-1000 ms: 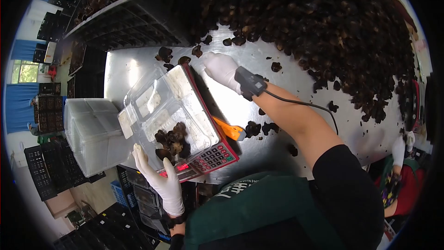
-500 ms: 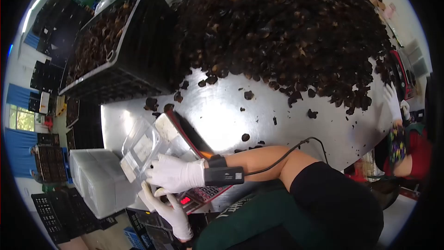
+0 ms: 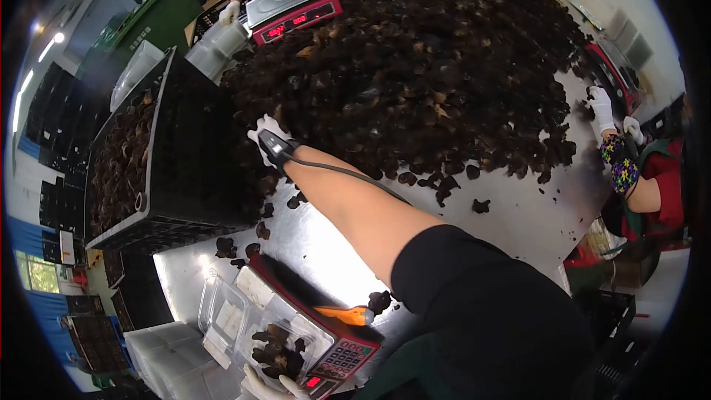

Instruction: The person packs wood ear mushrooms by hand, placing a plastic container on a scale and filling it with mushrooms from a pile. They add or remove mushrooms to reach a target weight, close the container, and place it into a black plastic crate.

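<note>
Dark wood ear mushrooms [image 3: 415, 81] lie in a large heap on the metal table. My right hand [image 3: 268, 135], in a white glove, reaches to the heap's near left edge, fingers apart and touching the mushrooms. A clear plastic clamshell box [image 3: 252, 318] sits with its lid open on a red scale [image 3: 337, 359], and a clump of mushrooms [image 3: 279, 352] lies inside. At the box's near edge is my gloved left hand [image 3: 272, 387], its fingers closed against the rim and partly cut off by the frame's bottom.
A black crate [image 3: 200, 133] full of mushrooms stands left of the heap. Stacked clear boxes [image 3: 167, 359] are at lower left. An orange-handled tool [image 3: 346, 315] lies beside the scale. Co-workers' gloved hands are near a far scale [image 3: 292, 7] and a right-hand scale [image 3: 615, 78].
My right hand has moved from the box up to the heap. My left hand stays by the box, now lower in view. The camera view has shifted, and a co-worker's hands show at the far scale.
</note>
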The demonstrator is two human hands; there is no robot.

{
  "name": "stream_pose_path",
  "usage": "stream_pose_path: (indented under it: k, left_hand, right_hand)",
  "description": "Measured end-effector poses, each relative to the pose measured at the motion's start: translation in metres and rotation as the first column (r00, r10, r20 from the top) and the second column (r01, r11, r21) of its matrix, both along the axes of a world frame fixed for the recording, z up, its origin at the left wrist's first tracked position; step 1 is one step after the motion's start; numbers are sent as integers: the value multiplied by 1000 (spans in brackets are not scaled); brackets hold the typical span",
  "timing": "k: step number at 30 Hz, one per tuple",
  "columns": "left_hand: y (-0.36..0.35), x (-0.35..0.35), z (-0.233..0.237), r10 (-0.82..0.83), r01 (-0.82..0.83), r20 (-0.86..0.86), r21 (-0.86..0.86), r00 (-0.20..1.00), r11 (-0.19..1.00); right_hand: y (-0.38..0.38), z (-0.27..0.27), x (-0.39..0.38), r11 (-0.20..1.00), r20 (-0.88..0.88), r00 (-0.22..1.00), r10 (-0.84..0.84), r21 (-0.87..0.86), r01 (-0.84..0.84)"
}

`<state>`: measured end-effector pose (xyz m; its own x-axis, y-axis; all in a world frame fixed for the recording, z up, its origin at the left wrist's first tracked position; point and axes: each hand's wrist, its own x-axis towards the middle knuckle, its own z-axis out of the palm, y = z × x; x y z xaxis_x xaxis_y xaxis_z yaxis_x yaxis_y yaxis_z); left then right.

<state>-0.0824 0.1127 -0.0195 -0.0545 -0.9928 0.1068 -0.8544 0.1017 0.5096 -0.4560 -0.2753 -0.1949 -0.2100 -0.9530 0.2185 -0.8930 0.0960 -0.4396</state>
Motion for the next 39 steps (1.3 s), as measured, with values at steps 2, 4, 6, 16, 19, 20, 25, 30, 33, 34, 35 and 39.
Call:
stream_pose_path:
  k: [2,4,6,16,19,20,25,30,33,34,35,39]
  left_hand:
    - [-2,0,-1,-19,19,-62,0,998,1000]
    - [-1,-3,6,-45,47,52,-53,998,997]
    - [0,-5,11,-70,82,129,-91,989,992]
    - [5,-1,19,-125,132,61,-137,990,982]
    - [11,-7,27,-146,177,148,-222,978,959]
    - [12,1,18,-148,174,132,-208,980,963]
    - [21,21,-5,-156,165,59,-222,986,961]
    - [29,23,0,-141,154,74,-233,987,960]
    - [33,26,-2,-115,133,86,-254,990,958]
    - [34,26,-3,-118,134,76,-259,990,956]
    - [35,26,-4,-116,130,68,-250,991,959]
    - [37,18,-2,-127,137,59,-235,990,962]
  right_hand:
    - [-63,-70,1,994,134,988,-73,-66,82]
    - [-15,-50,-5,999,201,980,-13,-41,22]
    - [45,-15,-10,998,158,987,30,56,-39]
    - [230,51,-52,992,-92,990,110,76,-103]
    - [272,72,-71,994,-112,988,106,27,-104]
    - [285,73,-74,994,-141,986,86,-60,-96]
    - [336,84,-92,1000,-57,998,0,-21,-2]
    - [372,95,-83,984,-34,986,-163,62,165]
    - [395,108,-72,975,-33,978,-204,77,207]
    - [403,118,-66,958,83,973,-217,211,195]
    - [408,108,-58,965,-40,980,-193,174,197]
    - [433,81,-27,982,-233,972,-32,173,74]
